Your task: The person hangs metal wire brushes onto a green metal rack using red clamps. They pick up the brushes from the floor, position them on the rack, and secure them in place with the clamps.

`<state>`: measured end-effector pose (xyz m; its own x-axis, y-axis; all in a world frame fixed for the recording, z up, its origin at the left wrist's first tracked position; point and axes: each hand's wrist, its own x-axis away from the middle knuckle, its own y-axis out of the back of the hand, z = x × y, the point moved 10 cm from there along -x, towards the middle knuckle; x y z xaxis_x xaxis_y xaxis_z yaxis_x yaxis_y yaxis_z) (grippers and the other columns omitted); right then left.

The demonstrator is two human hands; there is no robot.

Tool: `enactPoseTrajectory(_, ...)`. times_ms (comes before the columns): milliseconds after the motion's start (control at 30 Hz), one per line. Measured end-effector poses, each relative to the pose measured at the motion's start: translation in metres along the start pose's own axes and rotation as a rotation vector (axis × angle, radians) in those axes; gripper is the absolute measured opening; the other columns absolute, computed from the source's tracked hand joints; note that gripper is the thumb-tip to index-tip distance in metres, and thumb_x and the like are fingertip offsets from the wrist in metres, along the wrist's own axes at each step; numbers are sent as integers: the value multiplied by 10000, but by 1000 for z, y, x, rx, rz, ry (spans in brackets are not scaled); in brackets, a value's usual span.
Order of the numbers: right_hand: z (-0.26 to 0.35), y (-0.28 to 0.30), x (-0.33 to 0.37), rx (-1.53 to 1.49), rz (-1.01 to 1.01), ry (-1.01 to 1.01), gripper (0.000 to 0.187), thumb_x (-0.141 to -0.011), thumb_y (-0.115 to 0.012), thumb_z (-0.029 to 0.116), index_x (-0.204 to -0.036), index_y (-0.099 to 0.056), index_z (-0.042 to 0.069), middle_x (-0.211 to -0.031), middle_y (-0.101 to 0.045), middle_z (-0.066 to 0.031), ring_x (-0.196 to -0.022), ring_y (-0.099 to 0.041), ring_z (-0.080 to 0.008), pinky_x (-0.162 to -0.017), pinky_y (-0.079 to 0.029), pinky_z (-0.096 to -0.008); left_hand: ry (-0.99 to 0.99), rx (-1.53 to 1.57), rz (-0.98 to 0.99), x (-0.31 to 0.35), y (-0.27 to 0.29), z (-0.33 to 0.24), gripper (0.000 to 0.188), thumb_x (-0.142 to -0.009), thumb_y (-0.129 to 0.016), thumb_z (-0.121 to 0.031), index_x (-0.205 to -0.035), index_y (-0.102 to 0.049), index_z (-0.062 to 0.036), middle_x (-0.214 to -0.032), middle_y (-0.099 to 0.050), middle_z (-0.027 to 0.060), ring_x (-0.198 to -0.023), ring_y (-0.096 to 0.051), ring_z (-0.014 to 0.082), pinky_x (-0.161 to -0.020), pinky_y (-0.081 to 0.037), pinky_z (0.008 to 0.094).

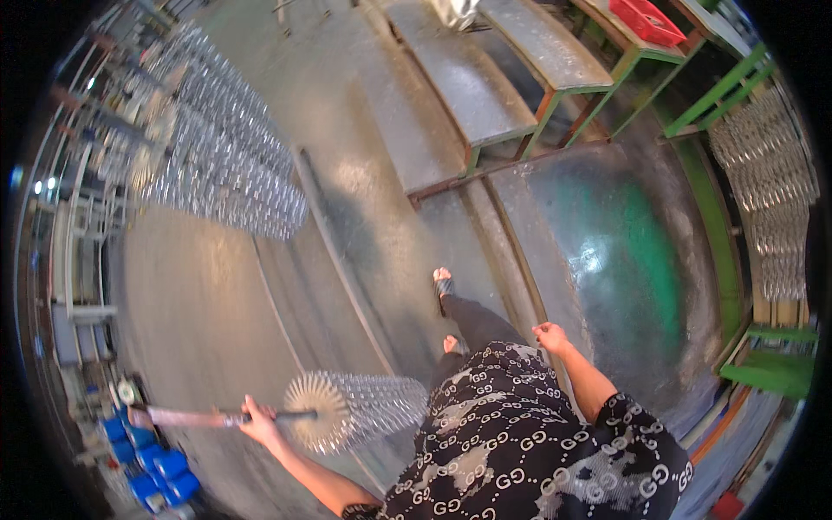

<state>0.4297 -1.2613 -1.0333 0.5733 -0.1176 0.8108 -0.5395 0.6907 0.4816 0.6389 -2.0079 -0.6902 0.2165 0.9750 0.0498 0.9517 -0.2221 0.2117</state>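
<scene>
"Your left grip [259,423] is closed around a dark rod [290,416], out on your left side, palm and fingers wrapped about it."

"What is at the ends of that rod?"

"Toward the left it runs into a flat, pinkish-brown bar [186,419]. Toward the right its tip overlaps the pale, fan-like face of a silvery bundle [381,407]; how the two are joined, you cannot tell from this view."

"And where does the bundle sit?"

"Right of your left grip and just beside your patterned shirt [494,425], above the grey floor [199,303]. Its shiny, wavy pieces stretch from the pale face toward your body."

"What about the other hand?"

"Your right grip [549,337] is out in front of your right side, fingers loosely curled. How far they close, you cannot tell. Behind it, down on the floor, a long channel [511,251] runs away from you."

"Anything farther off?"

"Ahead on the left you have a large stack of silvery pieces [225,143], and similar pieces on the rack [763,191] at your far right. A red tray [646,22] stands on a green-legged desk [600,16] ahead to the right. Blue containers [165,472] are clustered low on your left, past the flat bar and well apart from the bundle."
</scene>
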Motion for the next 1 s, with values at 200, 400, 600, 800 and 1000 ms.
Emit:
enactPoseTrajectory(200, -95, 14, 68, -212, -113, 29, 451, -882, -675, 405, -1099, -668, 9, -786, -703, -93, -607, -643, -150, -610, -531, -315, -112, 17, 208, 64, -26, -62, 417, -972, -601, -157, -665, -320, -117, -530, -353, -24, -440, -329, 82, -427, -316, 266)
enactPoseTrajectory(400, -177, 12, 136, -304, -228, -140, 444, -893, -662, 408, -1088, -670, 9, -761, -700, -84, -624, -674, -157, -640, -537, -312, -219, 31, 409, 120, -75, -122, 413, -982, -589, -158, -655, -340, -116, -516, -375, -13, -442, -335, 77, -443, -325, 258)
enactPoseTrajectory(600, -233, -13, 185, -319, -355, -174, 420, -891, -659, 355, -1097, -678, -11, -973, -718, -175, -933, -680, -261, -855, -511, -367, -343, 80, 739, 205, -151, -187, 406, -983, -554, -96, -634, -346, -102, -503, -377, -2, -430, -331, 79, -432, -310, 252)
enactPoseTrajectory(800, -287, -41, 194, -470, -366, -265, 433, -863, -658, 440, -1115, -705, 91, -1089, -690, -210, -1066, -649, -334, -928, -490, -403, -417, 186, 1084, 298, -247, -213, 385, -974, -530, -44, -630, -360, -82, -493, -375, 3, -421, -326, 83, -424, -303, 251)
enactPoseTrajectory(1000, -322, -49, 203, -658, -369, -406, 458, -875, -647, 440, -1099, -692, 43, -1073, -686, -232, -1058, -643, -351, -924, -485, -403, -456, 279, 1277, 416, -337, -255, 349, -967, -484, -23, -643, -371, -88, -500, -367, 7, -421, -311, 83, -424, -302, 252)
